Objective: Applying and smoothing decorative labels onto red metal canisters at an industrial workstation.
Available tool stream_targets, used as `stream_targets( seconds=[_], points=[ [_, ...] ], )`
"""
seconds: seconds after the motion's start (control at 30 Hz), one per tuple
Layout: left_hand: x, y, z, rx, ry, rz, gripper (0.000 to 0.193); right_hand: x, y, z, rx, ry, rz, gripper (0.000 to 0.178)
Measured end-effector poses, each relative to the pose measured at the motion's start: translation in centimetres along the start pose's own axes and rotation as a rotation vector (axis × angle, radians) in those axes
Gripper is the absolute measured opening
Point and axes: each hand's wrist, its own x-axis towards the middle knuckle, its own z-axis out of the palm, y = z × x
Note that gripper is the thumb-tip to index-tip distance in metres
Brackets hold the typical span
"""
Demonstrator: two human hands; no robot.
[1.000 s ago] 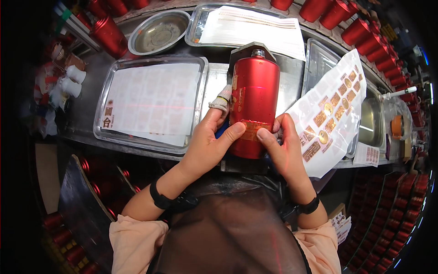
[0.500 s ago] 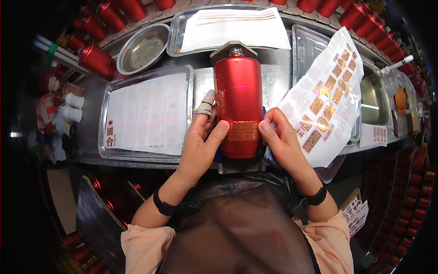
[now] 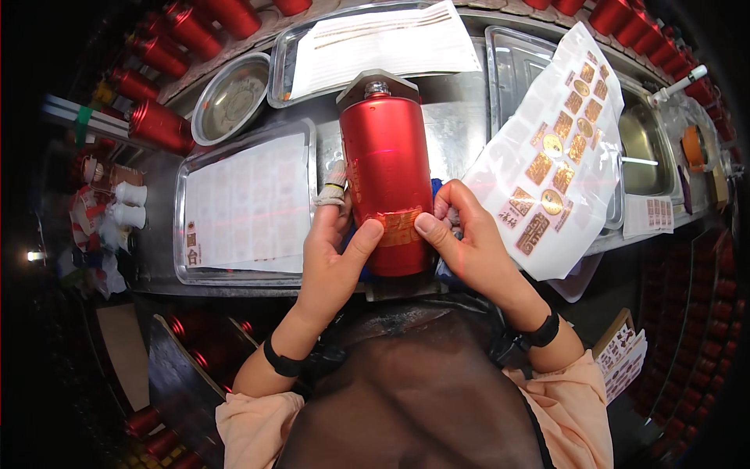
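The red bottle [image 3: 385, 172] is held at the near edge of the surface [image 3: 455, 105], clamped between left grip [image 3: 330, 262] and right grip [image 3: 475, 248], thumbs [image 3: 363, 238] placed by its gold label [image 3: 397, 227]. It is flanked by a metal tray [image 3: 311, 156] and a printed sheet [image 3: 539, 199].

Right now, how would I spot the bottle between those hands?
Find the metal table. At its near edge, the left hand and right hand touch a red bottle. Unlike the red bottles behind, it has thumbs at its gold band.
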Motion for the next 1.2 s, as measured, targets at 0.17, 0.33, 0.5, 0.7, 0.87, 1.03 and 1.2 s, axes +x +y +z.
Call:
stream_targets(
  seconds=[0.17,0.33,0.5,0.7,0.87,1.03,1.2],
  points=[
    [0.2,0.9,0.3,-0.061,0.001,-0.075,0.075,0.4,0.0,0.4,-0.035,0.044,-0.016,0.045],
    [0.2,0.7,0.1,0.014,-0.023,-0.041,0.081,0.2,-0.2,0.0,-0.049,0.016,-0.028,0.045],
    [0.4,1.2,0.7,-0.008,-0.002,-0.055,0.083,0.2,0.0,0.1,-0.054,0.031,-0.059,0.043],
    [0.3,0.8,0.3,-0.004,0.008,-0.057,0.081,0.1,0.2,0.2,-0.016,0.052,-0.038,0.04],
    [0.3,0.4,0.1,-0.012,0.0,-0.035,0.079,-0.1,-0.1,0.0,-0.052,0.018,-0.065,0.043],
    [0.2,0.5,0.4,-0.002,0.016,-0.03,0.077,0.2,0.0,0.1,-0.063,0.019,-0.042,0.045],
    [0.3,0.6,0.7,0.028,0.038,-0.037,0.076,0.2,0.4,0.2,-0.075,0.041,-0.062,0.044]
  ],
)
